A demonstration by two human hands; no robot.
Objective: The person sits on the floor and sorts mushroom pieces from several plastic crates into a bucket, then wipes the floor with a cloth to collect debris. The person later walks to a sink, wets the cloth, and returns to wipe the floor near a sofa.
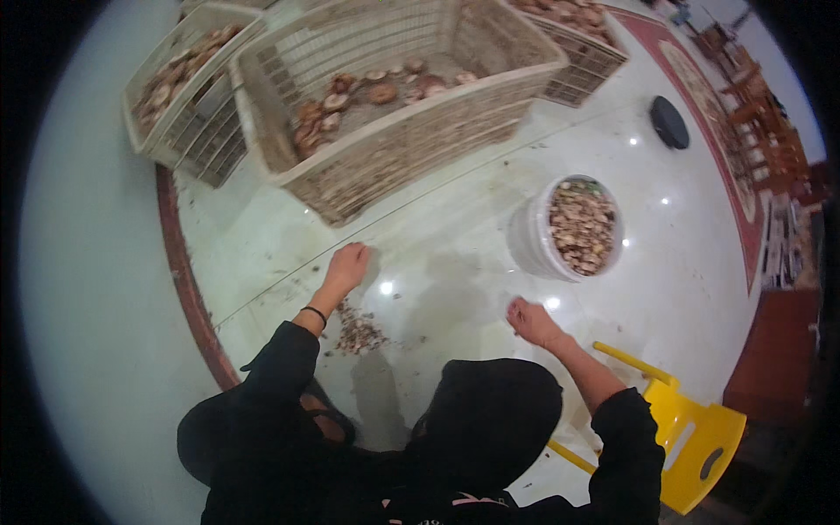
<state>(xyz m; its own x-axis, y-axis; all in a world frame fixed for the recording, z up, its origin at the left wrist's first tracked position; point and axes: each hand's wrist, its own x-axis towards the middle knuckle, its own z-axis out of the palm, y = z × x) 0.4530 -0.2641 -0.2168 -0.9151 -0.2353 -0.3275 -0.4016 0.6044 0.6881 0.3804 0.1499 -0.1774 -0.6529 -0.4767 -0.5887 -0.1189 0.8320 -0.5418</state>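
My left hand (349, 266), a dark band at its wrist, hovers over the tiled floor in front of a large plastic crate (420, 138). Its fingers are curled and turned away, so anything inside them is hidden. Loose mushrooms (380, 92) lie scattered on the bottom of that crate. Just below my left hand is a small pile of brown and pale scraps (359, 333) on the floor. My right hand (533, 323) is raised below a white bucket (525, 230) filled with cut mushroom stems (581, 226). Its fingers are bent and blurred; whether they grip something small is unclear.
More crates of mushrooms stand at the back left (190, 79) and back right (577, 52). A yellow plastic chair (689, 440) is by my right arm. A dark round object (669, 123) lies near a red-bordered rug (709, 125). Wooden furniture (771, 141) lines the far right; a wall (92, 275) runs along the left.
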